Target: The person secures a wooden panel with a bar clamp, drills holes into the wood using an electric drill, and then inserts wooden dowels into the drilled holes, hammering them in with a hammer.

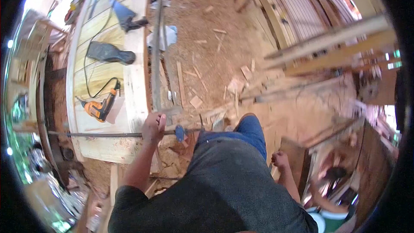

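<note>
My left hand is wrapped around a long bar clamp at the near edge of the wooden panel. The clamp's dark bar runs across the panel, and its blue jaw sits just right of my fist. Beyond the bar, an orange and black power drill lies on the panel with its cord trailing away. Down by my right side, my right hand is closed with the fingers curled; what it holds, if anything, is hidden.
Farther along the panel lie a dark elongated object and a handsaw with a bluish blade. Wood scraps and sawdust cover the floor. Long boards jut in from the right. Another person's arm shows at lower right.
</note>
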The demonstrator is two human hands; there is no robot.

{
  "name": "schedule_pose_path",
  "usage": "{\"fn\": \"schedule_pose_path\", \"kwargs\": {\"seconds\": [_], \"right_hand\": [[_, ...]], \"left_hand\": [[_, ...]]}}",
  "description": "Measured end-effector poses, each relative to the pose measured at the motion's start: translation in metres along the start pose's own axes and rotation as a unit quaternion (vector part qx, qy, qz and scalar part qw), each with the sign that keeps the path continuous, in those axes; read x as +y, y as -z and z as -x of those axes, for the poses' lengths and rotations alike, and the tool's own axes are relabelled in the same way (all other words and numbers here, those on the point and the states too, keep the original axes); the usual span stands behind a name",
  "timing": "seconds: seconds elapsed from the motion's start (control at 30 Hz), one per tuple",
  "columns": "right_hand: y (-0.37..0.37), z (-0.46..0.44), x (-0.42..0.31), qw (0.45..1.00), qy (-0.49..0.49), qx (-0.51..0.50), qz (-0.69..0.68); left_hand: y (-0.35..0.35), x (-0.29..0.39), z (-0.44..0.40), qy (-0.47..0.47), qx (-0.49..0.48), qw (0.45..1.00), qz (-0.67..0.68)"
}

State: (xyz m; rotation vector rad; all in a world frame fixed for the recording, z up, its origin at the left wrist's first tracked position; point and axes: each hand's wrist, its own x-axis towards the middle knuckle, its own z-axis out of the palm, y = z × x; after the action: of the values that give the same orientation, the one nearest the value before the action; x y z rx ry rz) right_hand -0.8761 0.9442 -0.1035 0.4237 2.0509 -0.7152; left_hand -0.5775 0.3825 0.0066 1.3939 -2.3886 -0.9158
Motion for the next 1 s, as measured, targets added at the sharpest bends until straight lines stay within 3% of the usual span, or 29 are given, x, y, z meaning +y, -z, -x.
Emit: {"fn": "schedule_pose_path", "kwargs": {"seconds": [0.07, 0.17, 0.2, 0.27, 0.33, 0.37, 0.4, 0.43, 0.47, 0.57, 0.6, 0.63, 0.7, 0.8, 0.87, 0.93, 1.0], "right_hand": [[0.017, -0.021, -0.061, 0.995, 0.036, -0.060, 0.075], [0.033, -0.060, -0.172, 0.973, 0.113, -0.058, 0.190], [0.038, -0.077, -0.208, 0.962, 0.143, -0.042, 0.228], [0.047, -0.130, -0.288, 0.928, 0.214, -0.055, 0.300], [0.054, -0.214, -0.362, 0.865, 0.314, -0.139, 0.365], [0.046, -0.254, -0.404, 0.862, 0.315, -0.177, 0.356], [0.017, -0.264, -0.457, 0.896, 0.263, -0.182, 0.307], [-0.001, -0.274, -0.500, 0.929, 0.201, -0.177, 0.257], [-0.020, -0.260, -0.549, 0.898, 0.243, -0.152, 0.333], [-0.064, -0.245, -0.654, 0.876, 0.281, -0.230, 0.319], [-0.071, -0.274, -0.680, 0.843, 0.332, -0.261, 0.332], [-0.073, -0.270, -0.709, 0.844, 0.341, -0.261, 0.322], [-0.072, -0.257, -0.765, 0.843, 0.358, -0.255, 0.310], [-0.065, -0.284, -0.819, 0.859, 0.344, -0.258, 0.279], [-0.067, -0.330, -0.845, 0.854, 0.308, -0.248, 0.338], [-0.063, -0.387, -0.863, 0.839, 0.280, -0.264, 0.384], [-0.065, -0.394, -0.890, 0.840, 0.256, -0.237, 0.415]], "left_hand": [[0.004, 0.006, 0.001, 0.037, 0.006, 0.996, 0.076], [0.001, -0.015, -0.009, 0.017, -0.025, 0.997, -0.067], [0.003, -0.013, -0.012, 0.056, -0.067, 0.992, -0.086], [-0.013, -0.022, -0.018, 0.045, -0.065, 0.994, -0.076], [0.002, -0.012, -0.013, 0.102, -0.084, 0.983, -0.126], [-0.005, -0.024, -0.013, 0.138, -0.133, 0.971, -0.142], [0.006, -0.011, -0.022, 0.200, -0.199, 0.952, -0.122], [0.009, -0.009, -0.026, 0.222, -0.196, 0.947, -0.127], [0.005, -0.005, -0.027, 0.235, -0.205, 0.941, -0.132], [0.003, 0.009, -0.055, 0.278, -0.245, 0.899, -0.234], [-0.017, -0.017, -0.054, 0.247, -0.126, 0.935, -0.222], [-0.005, 0.011, -0.083, 0.285, -0.043, 0.939, -0.188], [-0.011, 0.048, -0.133, 0.323, 0.236, 0.914, -0.071], [-0.013, 0.108, -0.222, 0.413, 0.329, 0.844, 0.093], [-0.050, 0.100, -0.275, 0.297, 0.302, 0.902, 0.081], [-0.084, 0.125, -0.338, 0.249, 0.277, 0.924, 0.085], [-0.123, 0.131, -0.408, 0.165, 0.195, 0.963, 0.089]]}}
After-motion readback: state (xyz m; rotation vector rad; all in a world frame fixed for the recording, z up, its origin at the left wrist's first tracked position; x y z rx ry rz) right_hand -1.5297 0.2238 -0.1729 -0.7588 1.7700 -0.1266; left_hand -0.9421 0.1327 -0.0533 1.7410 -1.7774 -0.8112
